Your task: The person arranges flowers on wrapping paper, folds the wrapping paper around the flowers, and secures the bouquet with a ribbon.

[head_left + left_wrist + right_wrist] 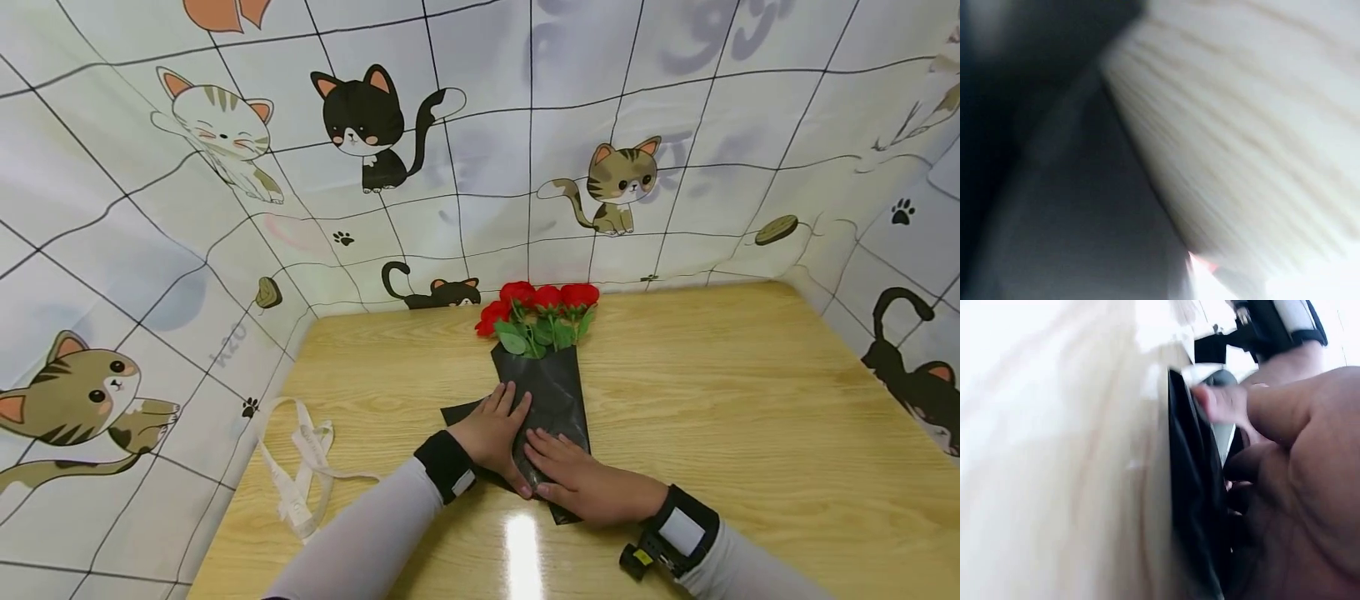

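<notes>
Black wrapping paper (558, 392) is folded around a bunch of red roses (547, 297) lying on the table, blooms toward the wall. Green leaves (536, 333) show just above the paper's upper edge. My left hand (491, 429) lies flat on the paper's left side, fingers straight and pointing up toward the flowers. Lower down, my right hand (592, 483) presses on the paper from the right with extended fingers. In the right wrist view the dark paper (1194, 475) edge stands beside the right hand (1310, 469). The left wrist view is mostly dark and blurred.
A white ribbon (311, 450) lies in loose loops on the table's left side. The wooden table (712, 383) extends to the right of the bouquet. A cat-patterned cloth (495, 192) hangs behind and at both sides of the table.
</notes>
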`<control>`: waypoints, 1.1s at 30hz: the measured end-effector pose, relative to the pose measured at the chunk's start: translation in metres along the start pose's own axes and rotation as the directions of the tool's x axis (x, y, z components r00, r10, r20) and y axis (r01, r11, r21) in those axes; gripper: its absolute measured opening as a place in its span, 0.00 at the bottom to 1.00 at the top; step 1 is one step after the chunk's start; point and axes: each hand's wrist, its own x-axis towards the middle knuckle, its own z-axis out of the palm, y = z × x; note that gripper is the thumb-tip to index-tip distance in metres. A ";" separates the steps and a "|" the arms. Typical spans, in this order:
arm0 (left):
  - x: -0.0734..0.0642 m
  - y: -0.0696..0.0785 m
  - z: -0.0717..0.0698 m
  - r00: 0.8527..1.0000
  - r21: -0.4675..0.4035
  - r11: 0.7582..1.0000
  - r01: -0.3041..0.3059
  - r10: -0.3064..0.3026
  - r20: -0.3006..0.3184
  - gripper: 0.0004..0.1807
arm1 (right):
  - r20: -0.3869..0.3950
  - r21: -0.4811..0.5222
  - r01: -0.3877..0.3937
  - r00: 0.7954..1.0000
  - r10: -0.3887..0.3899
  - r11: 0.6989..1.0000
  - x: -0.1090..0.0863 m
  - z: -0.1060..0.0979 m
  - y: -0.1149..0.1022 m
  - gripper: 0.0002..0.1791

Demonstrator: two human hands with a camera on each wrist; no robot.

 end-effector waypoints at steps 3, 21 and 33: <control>0.001 0.001 0.000 1.000 0.001 1.000 0.008 -0.008 0.002 0.82 | -0.028 -0.082 -0.031 0.999 0.029 0.996 -0.005 -0.008 0.010 0.36; 0.008 0.002 -0.001 0.999 -0.027 1.000 0.010 -0.008 0.040 0.84 | -0.221 -0.328 -0.415 0.907 0.358 0.848 0.032 -0.069 0.076 0.55; 0.001 0.008 -0.010 0.998 0.020 0.999 0.029 -0.030 0.060 0.81 | -0.151 -0.275 -0.470 0.883 0.445 0.839 0.048 -0.091 0.091 0.60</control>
